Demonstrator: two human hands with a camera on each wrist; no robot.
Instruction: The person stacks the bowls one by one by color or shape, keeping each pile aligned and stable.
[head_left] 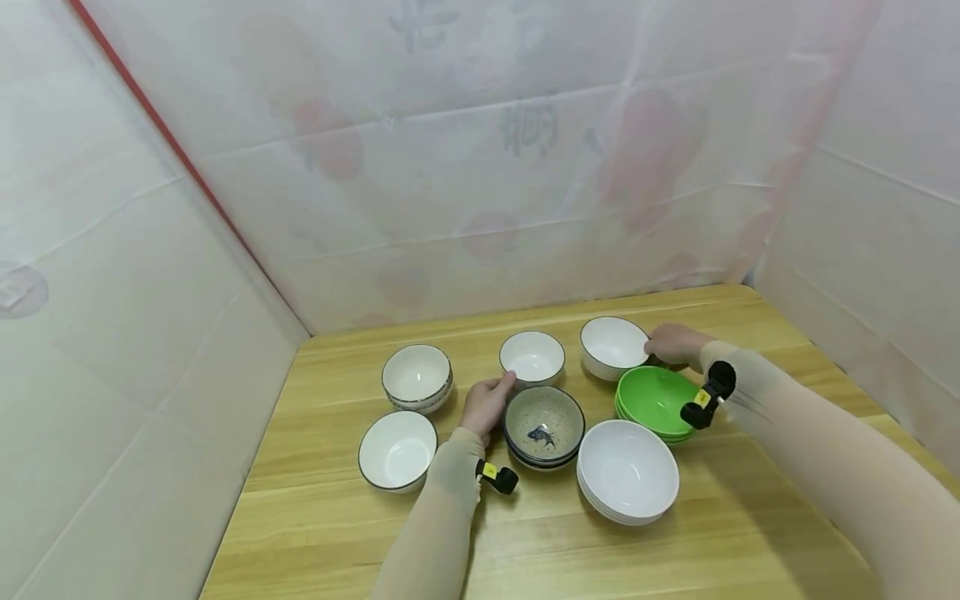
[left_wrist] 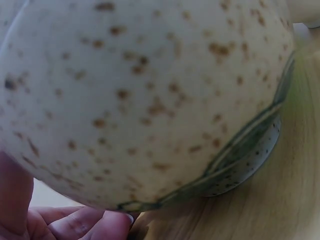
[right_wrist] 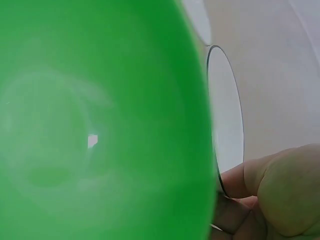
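Note:
Two white bowls with thin dark rims stand at the back. At the left one, my left hand holds the near-left edge, its thumb by the rim. My right hand pinches the right edge of the other white bowl; in the right wrist view the thumb lies over the rim with fingers behind. A stack of speckled bowls, a blue fish inside the top one, stands just right of my left hand and fills much of the left wrist view. Stacked green bowls sit below my right wrist.
A stack of plain white bowls stands at the front right, close to the green and speckled stacks. To the left are a stacked pair of cream bowls and a dark-rimmed white bowl. Hanging sheets enclose the wooden table.

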